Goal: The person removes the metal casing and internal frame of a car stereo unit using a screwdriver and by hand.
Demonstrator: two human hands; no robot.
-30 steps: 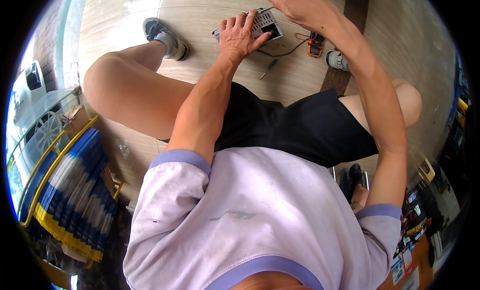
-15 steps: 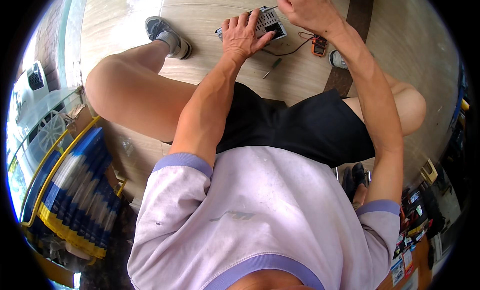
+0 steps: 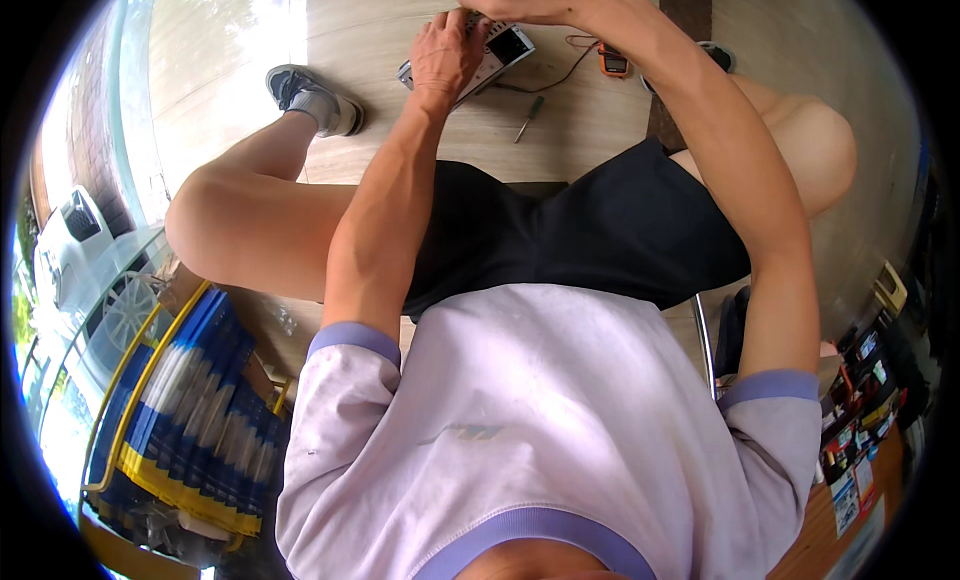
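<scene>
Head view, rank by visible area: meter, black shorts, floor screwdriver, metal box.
1. Black shorts, nearer the camera, so apparent size only
2. Metal box, partly hidden by the left hand
3. Meter
4. Screwdriver, thin, so least area

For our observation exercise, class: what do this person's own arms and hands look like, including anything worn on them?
Short, pale lilac fabric sleeves with purple-blue bands at the hems leave the left arm and right arm bare below. The left hand and right hand are ungloved; nothing worn shows at either wrist.
</scene>
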